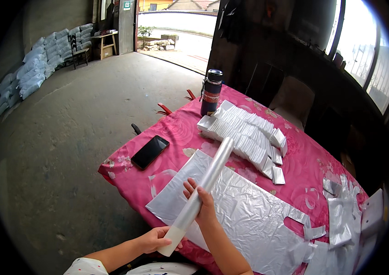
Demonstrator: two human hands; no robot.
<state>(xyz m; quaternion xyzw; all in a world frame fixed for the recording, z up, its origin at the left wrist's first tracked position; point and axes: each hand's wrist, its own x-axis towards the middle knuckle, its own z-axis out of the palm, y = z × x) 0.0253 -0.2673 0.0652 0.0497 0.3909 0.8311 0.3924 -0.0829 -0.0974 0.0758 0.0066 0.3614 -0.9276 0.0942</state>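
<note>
A long, translucent whitish roll of plastic (208,176) slants across the near side of the table, above a flat plastic bag. My left hand (154,239) grips the roll's lower end, thumb on top. Further up, my right hand (202,205) holds it from beneath, the fingers showing past its left side. The silvery white bag (254,208) lies spread under the roll, with a cut-out handle hole at its right end. Beyond the roll's far end, folded white plastic packets (244,130) lie in tight rows.
A pink flowered cloth (311,146) covers the table. On it are a black phone (150,152), a dark flask (212,93) and crumpled plastic bags (340,220) at the right. A chair (293,98) stands beyond the table. Stacked white sacks (33,73) line the far left wall.
</note>
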